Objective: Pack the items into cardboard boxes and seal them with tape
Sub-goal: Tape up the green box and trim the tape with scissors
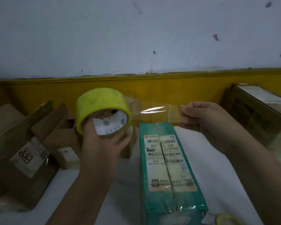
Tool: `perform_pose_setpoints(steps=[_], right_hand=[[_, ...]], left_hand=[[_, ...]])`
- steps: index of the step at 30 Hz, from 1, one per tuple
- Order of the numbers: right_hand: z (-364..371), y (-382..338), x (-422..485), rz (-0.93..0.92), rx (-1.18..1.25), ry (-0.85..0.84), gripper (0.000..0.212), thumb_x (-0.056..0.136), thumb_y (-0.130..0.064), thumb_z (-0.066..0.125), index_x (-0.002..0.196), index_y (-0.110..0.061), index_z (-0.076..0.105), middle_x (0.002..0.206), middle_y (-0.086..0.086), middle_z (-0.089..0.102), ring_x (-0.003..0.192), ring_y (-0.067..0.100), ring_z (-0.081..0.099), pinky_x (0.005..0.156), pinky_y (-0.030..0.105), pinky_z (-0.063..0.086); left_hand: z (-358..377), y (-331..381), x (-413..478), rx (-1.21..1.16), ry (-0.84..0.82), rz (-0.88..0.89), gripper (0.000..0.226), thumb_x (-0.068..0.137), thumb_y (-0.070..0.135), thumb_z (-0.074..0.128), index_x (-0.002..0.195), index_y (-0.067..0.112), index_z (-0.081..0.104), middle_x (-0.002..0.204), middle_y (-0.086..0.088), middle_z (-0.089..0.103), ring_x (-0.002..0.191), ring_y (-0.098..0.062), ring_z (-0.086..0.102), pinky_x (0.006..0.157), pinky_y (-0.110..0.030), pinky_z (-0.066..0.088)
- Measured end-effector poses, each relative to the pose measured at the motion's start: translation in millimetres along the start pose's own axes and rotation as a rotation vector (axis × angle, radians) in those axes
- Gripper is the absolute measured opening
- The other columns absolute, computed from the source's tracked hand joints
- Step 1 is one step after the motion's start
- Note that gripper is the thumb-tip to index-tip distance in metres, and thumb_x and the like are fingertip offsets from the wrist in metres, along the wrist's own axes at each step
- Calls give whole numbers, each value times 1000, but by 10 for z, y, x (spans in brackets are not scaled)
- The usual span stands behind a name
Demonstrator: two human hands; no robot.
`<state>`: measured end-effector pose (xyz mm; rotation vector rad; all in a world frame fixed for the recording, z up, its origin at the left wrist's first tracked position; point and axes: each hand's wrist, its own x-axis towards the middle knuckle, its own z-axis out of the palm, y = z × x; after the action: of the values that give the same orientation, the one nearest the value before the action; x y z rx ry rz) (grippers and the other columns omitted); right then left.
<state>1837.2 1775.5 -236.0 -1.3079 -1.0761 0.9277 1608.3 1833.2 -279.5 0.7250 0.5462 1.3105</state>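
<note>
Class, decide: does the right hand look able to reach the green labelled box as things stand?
Probably yes: the green labelled box lies just below the right hand with nothing between, though that hand is pinching the tape strip.

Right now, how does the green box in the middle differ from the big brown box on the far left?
The green box is shut, flaps meeting along a centre seam; the brown box has flaps standing open. The green box lies centred, by the stretched tape; the brown box sits off left. Both carry printed labels.

Stained pale wall (136, 34), yellow skirting (169, 85)
</note>
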Motion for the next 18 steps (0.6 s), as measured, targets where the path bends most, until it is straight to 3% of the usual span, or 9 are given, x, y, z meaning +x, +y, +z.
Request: perform_pose_setpoints(steps=[2, 4, 8, 11, 14, 16, 18], right_hand=[[47, 36, 18, 51, 37, 15, 32, 95, -19, 58, 65, -12, 51, 59, -1, 61, 72, 15, 68, 97, 47, 51], [77, 57, 24, 91, 75, 1, 32, 97, -19, 56, 67, -11, 51, 61, 2, 61, 82, 19, 72, 98, 53, 49], [89, 12, -16, 166, 189, -38, 29, 99, -18, 54, 71, -11, 50, 64, 6, 59, 94, 26, 73, 91, 54, 53], [90, -66, -98, 196, 213, -85, 32, 99, -18, 52, 68, -10, 49, 88, 16, 59, 99, 25, 72, 84, 53, 57], [126, -114, -244, 236, 249, -126, 34, 98, -18, 51, 66, -8, 50, 101, 15, 55, 102, 26, 71, 77, 50, 60], [172, -107, -368, 265, 271, -154, 33, 98, -17, 51, 66, -8, 51, 96, 16, 56, 104, 27, 70, 83, 51, 59], [215, -93, -498, 280, 289, -185, 31, 97, -16, 52, 67, -8, 51, 79, 13, 57, 103, 27, 70, 86, 50, 58]], left_hand=[[-3, -82, -15, -77, -47, -199, 82, 70, 70, 53, 139, 27, 52, 131, -13, 65, 119, -39, 63, 100, -61, 44], [-23, -128, -3, -70, -108, -297, 90, 63, 76, 53, 137, 25, 54, 131, -17, 65, 122, -41, 59, 106, -64, 38], [-69, -139, 57, -131, -144, -367, 84, 72, 83, 46, 128, 22, 57, 132, -22, 62, 123, -47, 56, 105, -68, 37], [-106, -84, 14, -124, -185, -414, 79, 77, 87, 39, 124, 28, 60, 132, -21, 62, 121, -48, 57, 104, -69, 38], [-184, -17, -113, -66, -213, -425, 85, 78, 87, 39, 131, 26, 64, 136, -16, 61, 122, -45, 58, 101, -65, 43], [-251, 26, -203, -77, -165, -364, 83, 82, 83, 42, 139, 24, 57, 141, -15, 57, 127, -44, 55, 105, -65, 38], [-312, 94, -334, -114, -158, -380, 82, 82, 83, 44, 132, 22, 63, 140, -15, 58, 130, -42, 53, 111, -63, 32]])
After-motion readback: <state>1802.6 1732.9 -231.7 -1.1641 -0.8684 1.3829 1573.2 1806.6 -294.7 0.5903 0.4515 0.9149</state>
